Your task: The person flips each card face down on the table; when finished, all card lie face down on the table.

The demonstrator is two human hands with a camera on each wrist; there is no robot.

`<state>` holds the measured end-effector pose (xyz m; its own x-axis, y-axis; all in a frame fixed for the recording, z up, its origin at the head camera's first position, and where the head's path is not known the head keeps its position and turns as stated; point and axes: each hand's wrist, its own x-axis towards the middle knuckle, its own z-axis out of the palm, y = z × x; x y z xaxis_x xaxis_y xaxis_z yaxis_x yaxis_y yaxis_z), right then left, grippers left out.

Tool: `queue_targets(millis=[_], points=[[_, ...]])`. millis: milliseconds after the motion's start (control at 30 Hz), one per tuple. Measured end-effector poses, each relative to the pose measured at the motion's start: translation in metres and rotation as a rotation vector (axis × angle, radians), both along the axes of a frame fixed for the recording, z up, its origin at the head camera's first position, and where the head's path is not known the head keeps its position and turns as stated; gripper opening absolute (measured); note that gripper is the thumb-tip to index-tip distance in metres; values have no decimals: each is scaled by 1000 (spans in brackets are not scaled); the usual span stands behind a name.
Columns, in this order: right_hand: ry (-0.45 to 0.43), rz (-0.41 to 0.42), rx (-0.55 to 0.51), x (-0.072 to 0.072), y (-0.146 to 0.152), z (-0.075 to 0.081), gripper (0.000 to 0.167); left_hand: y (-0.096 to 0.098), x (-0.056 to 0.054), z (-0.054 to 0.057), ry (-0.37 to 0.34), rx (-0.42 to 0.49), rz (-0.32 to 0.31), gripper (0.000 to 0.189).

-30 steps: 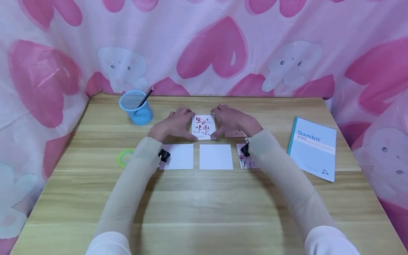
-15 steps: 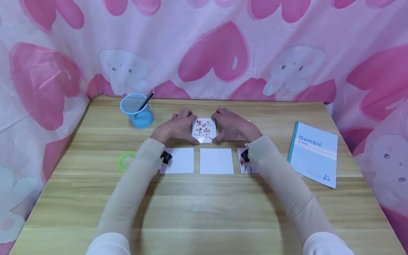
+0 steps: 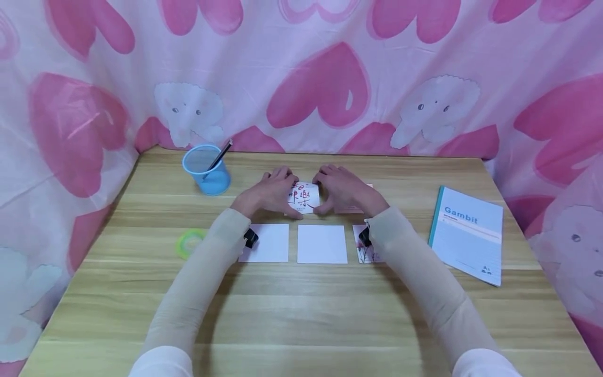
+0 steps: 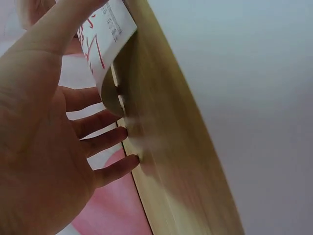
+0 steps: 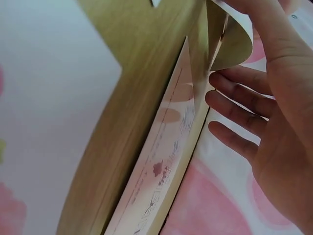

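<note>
The white card with red lettering (image 3: 306, 199), which looked flat half a second ago, is now bowed, its upper lettering partly out of sight. It sits between the left hand (image 3: 273, 192) and the right hand (image 3: 343, 188), each gripping one side with thumb and fingers. On the wood-grain worktop (image 3: 320, 314), two white cards (image 3: 322, 244) and a flower card (image 3: 365, 255) lie nearer the person than the hands; a pink card (image 3: 346, 207) lies partly behind the right hand. Left of the hands are a green ring (image 3: 182, 244) and a blue cup (image 3: 214, 182) with a pen (image 3: 220, 156); well to their right, a notebook (image 3: 468, 235). Pink heart-patterned cloth (image 3: 245, 78) hangs beyond them.
</note>
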<state>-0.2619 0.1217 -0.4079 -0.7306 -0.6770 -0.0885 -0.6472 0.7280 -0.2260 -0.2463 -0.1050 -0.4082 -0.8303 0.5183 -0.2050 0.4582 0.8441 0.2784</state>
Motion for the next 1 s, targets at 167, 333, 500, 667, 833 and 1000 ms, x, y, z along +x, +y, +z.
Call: queue_targets(millis=[167,333,500,667,833,1000], points=[[17,13,-55,4,2,-3,73,5,0,-2,22,13,-18,94],[-10,-16,-55,8,6,-2,88,6,3,3,29,19,-6,99],[-35,-25,-89,13,12,4,106,3,5,12,39,76,8,110],[-39,-20,-117,14,13,8,105,2,7,16,40,128,-8,111],[-15,8,-146,14,11,9,105,7,8,17,39,165,-37,111],[10,20,-165,13,5,11,107,11,6,17,90,162,-55,111]])
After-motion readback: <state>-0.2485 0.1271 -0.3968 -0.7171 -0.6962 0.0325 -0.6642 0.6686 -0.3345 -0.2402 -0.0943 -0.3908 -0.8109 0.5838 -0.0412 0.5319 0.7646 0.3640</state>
